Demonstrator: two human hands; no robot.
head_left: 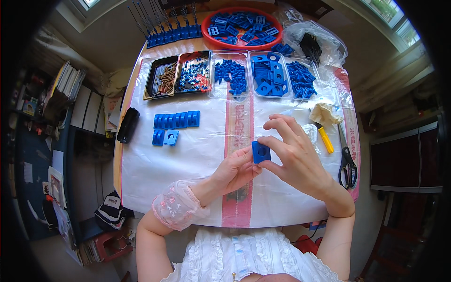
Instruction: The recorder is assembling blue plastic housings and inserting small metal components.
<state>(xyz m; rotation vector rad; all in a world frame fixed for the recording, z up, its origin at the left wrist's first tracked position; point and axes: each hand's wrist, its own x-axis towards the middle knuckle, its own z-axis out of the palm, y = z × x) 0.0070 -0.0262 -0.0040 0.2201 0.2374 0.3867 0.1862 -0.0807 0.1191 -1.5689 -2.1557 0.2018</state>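
Above the middle of the table I hold a blue square plastic piece with a round hole between both hands. My left hand grips its left and lower edge with fingertips and thumb. Thumb and index finger of my right hand pinch its right side and top, the other fingers raised. To the left, a row of blue ridged plastic parts lies on the white sheet. Just below that row are one more ridged part and a flat blue piece with a hole.
Beyond my hands stand trays of screws, small nuts, blue cone-like parts, holed blue plates and small blue parts. A red basin is behind. Black scissors and a yellow-handled tool lie right; a black case left.
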